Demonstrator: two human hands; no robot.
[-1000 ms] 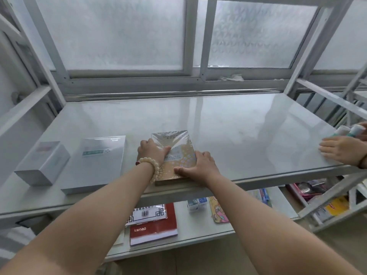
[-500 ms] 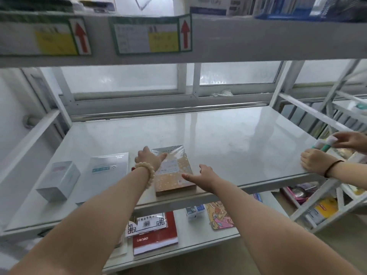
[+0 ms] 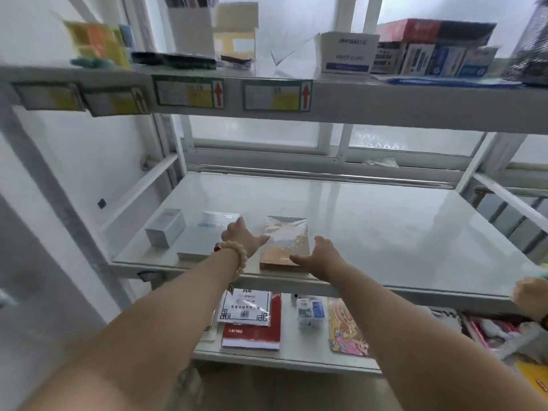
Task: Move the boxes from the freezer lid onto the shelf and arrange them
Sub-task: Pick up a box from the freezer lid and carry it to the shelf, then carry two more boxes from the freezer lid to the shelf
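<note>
Both arms stretch forward to the smooth white shelf [image 3: 385, 229]. The left hand [image 3: 241, 239] and right hand [image 3: 321, 256], fingers loosely spread and gripping nothing, flank the flat, gold-speckled box [image 3: 286, 241], film-wrapped and glossy, at the shelf's front edge.

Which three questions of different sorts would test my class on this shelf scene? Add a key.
1. True or false: the gold box lies near the front edge of the middle shelf.
2. How many boxes show on that shelf? A) two B) three C) five
3. Fill in: the bead bracelet sits on the ___ wrist.
Key: 1 true; 2 B; 3 left.
</note>
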